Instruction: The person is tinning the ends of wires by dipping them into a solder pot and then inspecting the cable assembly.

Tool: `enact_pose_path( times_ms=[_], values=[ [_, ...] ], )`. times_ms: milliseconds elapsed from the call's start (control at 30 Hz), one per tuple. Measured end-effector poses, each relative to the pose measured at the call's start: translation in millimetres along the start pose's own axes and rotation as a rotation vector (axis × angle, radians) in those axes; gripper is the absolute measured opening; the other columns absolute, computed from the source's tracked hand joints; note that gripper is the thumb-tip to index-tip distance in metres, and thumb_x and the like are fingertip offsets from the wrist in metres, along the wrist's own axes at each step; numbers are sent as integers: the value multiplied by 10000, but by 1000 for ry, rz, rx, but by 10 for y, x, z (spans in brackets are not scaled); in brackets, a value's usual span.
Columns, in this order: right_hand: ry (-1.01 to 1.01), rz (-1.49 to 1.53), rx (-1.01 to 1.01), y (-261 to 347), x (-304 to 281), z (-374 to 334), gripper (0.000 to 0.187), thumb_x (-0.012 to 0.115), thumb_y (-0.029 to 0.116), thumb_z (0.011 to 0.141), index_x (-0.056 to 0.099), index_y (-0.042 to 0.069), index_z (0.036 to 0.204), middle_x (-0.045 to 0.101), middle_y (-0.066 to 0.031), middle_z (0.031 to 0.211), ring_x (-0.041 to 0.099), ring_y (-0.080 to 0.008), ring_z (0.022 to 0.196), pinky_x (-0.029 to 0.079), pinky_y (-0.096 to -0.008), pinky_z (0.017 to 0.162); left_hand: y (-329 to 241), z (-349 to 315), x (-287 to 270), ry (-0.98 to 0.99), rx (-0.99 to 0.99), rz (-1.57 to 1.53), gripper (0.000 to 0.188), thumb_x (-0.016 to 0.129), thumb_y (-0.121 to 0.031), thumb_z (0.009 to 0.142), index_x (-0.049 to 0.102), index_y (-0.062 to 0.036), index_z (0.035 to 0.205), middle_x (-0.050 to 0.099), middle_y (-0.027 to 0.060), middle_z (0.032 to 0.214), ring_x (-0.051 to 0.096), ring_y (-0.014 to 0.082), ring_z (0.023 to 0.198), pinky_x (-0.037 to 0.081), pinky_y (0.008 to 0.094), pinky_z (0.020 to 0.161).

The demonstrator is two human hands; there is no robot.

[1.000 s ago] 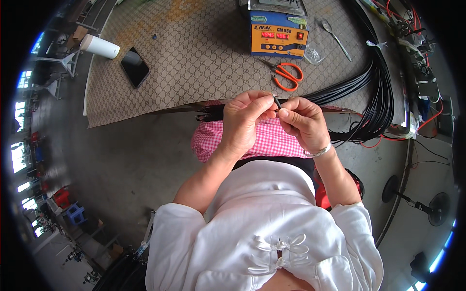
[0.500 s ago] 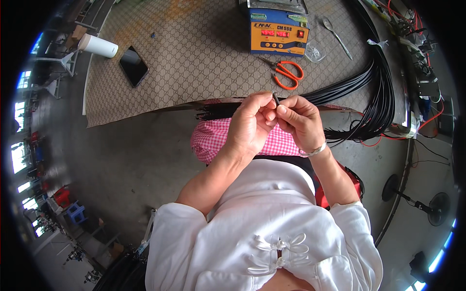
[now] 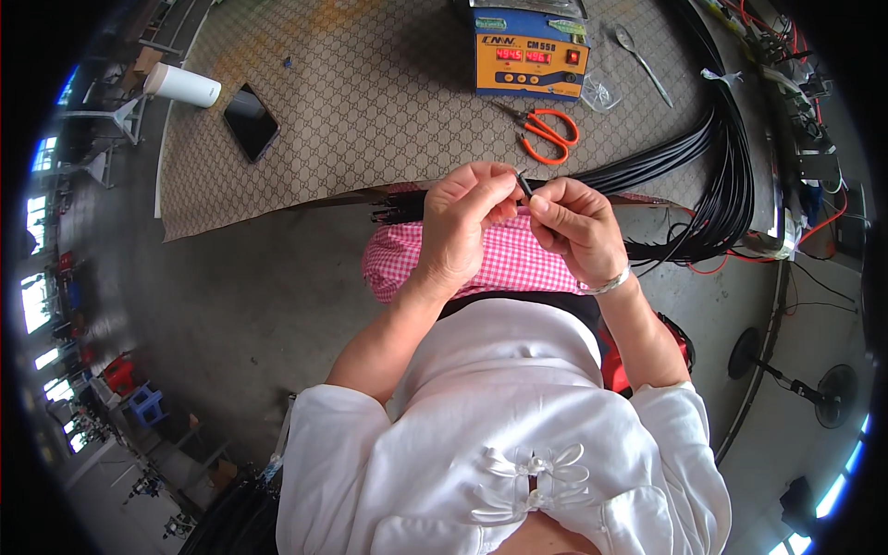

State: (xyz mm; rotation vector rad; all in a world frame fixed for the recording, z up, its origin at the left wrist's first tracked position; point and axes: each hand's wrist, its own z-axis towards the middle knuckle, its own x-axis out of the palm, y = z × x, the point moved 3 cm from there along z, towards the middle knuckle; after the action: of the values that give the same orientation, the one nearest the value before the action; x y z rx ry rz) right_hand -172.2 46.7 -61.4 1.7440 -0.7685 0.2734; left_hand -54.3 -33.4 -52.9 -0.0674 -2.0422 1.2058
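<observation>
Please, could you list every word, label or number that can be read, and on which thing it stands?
I won't copy the wording, only say its places:
Blue-and-orange box: dark lettering and red lit digits, readable.
Green labels on the box: too small to read.

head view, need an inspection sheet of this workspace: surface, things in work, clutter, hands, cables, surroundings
surface: brown patterned table cover, stained toward the far side
things in work: slim black piece, between both hands' fingertips
clutter: smartphone, white tumbler, orange-handled scissors, metal spoon, clear plastic bag; also a blue-and-orange control unit, display lit
hands: left hand pinching the piece's far end, right hand its near end
cables: black cable bundle, white tie around it, at the table's right
surroundings: gray floor, black fan, blue stool
</observation>
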Motion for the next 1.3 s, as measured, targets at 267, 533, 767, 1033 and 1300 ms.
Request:
enact_pose_path(
  times_ms=[267, 533, 767, 1033, 1300],
  values=[
    [16, -33, 9, 41, 14, 0, 94, 591, 78, 829, 568, -6, 795, 515, -6, 635, 397, -48, 483, 283, -177, 414, -67, 26, -27, -2, 2, 115, 101, 563, -74, 803, 601, 4, 856, 606, 45, 731, 540, 80, 620, 445, 192, 592],
    [32, -112, 39, 84, -36, 25, 104, 593, 84, 830, 574, -11, 794, 505, 5, 619, 397, -41, 482, 279, -177, 409, -113, 45, -43, 34, 28, 215, 85, 572, -52, 792, 599, 4, 849, 610, 58, 734, 552, 87, 620, 463, 202, 603],
    [9, -94, -52, 4, -29, 41, 96, 600, 75, 824, 576, -14, 797, 517, 5, 632, 403, -38, 492, 292, -177, 419, 57, 65, -67, -46, -84, -95, 85, 572, -91, 783, 599, -14, 808, 588, 41, 683, 517, 96, 588, 429, 217, 554],
    [-6, -113, -117, -44, -63, 72, 82, 593, 69, 827, 580, -11, 812, 539, -2, 655, 404, -37, 504, 300, -174, 435, 202, 79, -66, -7, -331, -451, 107, 550, -132, 817, 595, -35, 811, 589, 40, 687, 528, 118, 608, 435, 240, 564],
    [-10, -21, -81, -39, -73, 64, 77, 590, 66, 827, 578, -10, 818, 530, -1, 646, 391, -34, 488, 292, -169, 426, 82, -1, 3, -1, -145, -197, 132, 545, -133, 839, 599, -29, 902, 613, 43, 787, 574, 117, 682, 463, 238, 647]
  ],
)
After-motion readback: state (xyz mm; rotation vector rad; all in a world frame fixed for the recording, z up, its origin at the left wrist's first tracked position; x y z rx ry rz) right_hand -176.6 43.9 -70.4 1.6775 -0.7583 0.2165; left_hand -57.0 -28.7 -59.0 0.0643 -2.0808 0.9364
